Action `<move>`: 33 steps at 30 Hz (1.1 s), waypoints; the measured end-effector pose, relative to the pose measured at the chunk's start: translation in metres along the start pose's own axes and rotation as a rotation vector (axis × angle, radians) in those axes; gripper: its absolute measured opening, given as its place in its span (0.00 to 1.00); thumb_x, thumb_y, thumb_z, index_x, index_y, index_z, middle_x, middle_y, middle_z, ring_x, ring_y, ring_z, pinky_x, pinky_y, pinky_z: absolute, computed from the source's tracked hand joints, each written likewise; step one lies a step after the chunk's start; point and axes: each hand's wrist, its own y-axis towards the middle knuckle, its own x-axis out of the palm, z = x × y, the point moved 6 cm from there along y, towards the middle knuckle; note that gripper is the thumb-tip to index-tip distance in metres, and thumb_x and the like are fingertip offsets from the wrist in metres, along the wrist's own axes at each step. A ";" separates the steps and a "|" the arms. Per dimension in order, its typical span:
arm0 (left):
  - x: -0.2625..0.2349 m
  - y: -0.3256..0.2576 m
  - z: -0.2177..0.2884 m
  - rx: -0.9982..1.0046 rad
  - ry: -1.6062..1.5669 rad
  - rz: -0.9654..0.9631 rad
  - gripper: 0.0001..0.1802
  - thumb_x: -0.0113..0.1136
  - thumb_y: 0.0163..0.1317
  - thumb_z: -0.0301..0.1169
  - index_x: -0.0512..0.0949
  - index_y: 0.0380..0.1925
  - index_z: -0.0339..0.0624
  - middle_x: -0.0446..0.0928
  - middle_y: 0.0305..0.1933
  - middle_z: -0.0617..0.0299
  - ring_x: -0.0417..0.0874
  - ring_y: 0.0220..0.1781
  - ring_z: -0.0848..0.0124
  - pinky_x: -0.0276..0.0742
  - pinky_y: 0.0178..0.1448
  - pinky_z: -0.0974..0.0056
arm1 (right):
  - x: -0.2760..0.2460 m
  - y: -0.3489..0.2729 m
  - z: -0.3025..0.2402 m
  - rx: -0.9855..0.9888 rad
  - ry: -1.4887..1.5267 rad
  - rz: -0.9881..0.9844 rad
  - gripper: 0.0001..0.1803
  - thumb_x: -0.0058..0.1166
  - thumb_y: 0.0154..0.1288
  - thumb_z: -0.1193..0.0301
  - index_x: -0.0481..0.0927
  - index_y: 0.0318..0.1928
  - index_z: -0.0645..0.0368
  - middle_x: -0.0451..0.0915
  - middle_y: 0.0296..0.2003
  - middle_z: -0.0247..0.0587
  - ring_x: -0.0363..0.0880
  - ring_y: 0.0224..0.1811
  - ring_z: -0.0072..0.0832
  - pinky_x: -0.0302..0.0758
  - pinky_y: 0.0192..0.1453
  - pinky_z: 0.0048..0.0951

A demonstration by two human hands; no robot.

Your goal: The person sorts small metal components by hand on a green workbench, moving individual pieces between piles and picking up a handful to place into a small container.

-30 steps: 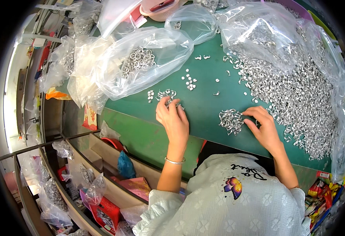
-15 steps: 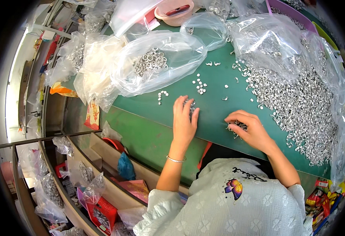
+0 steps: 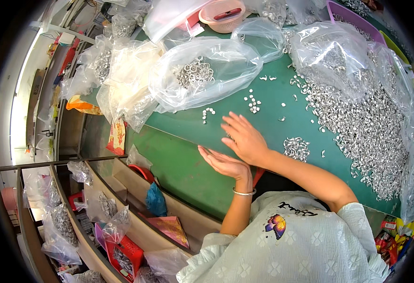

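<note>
My left hand (image 3: 227, 164) is palm up and slightly cupped at the table's near edge, its fingers stretched out. Just above it, my right hand (image 3: 248, 140) lies low over the green tabletop with its fingers extended and apart. Whether small pieces lie under the right hand or in the left palm is hidden. To the right of my right wrist is a small pile of silvery curved metal pieces (image 3: 296, 148). Beyond my fingers stand a short curved row of small metal pieces (image 3: 208, 114) and a loose cluster of similar pieces (image 3: 253, 103).
A large heap of silvery metal pieces (image 3: 372, 134) covers the table's right side, partly under clear plastic. An open clear bag (image 3: 235, 73) with metal rings lies at the back. Beyond it stands a pink tub (image 3: 221, 23). Compartments with a red basket (image 3: 130, 257) are lower left.
My right hand has left the small pile and moved left. My left hand has come back to the table edge and turned palm up. The view has shifted slightly.
</note>
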 end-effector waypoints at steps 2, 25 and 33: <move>-0.002 0.001 -0.003 0.065 0.026 -0.063 0.31 0.30 0.76 0.40 0.50 0.70 0.29 0.47 0.76 0.44 0.46 0.79 0.57 0.41 0.81 0.55 | 0.007 -0.009 -0.009 0.001 0.092 -0.084 0.21 0.50 0.68 0.65 0.76 0.55 0.66 0.69 0.64 0.51 0.60 0.72 0.46 0.56 0.75 0.48; 0.039 -0.128 0.026 -0.865 -0.080 -0.884 0.30 0.33 0.77 0.42 0.52 0.71 0.36 0.57 0.72 0.50 0.56 0.75 0.58 0.51 0.78 0.57 | -0.089 -0.090 -0.044 0.162 1.109 0.345 0.14 0.50 0.64 0.79 0.70 0.50 0.62 0.70 0.58 0.46 0.60 0.69 0.35 0.53 0.75 0.40; 0.090 -0.209 0.044 -1.159 -0.041 -1.159 0.30 0.33 0.77 0.43 0.52 0.71 0.37 0.58 0.71 0.51 0.59 0.74 0.59 0.54 0.77 0.57 | -0.184 -0.139 -0.026 0.159 0.032 0.621 0.10 0.60 0.55 0.73 0.79 0.39 0.55 0.71 0.56 0.44 0.61 0.67 0.50 0.56 0.69 0.54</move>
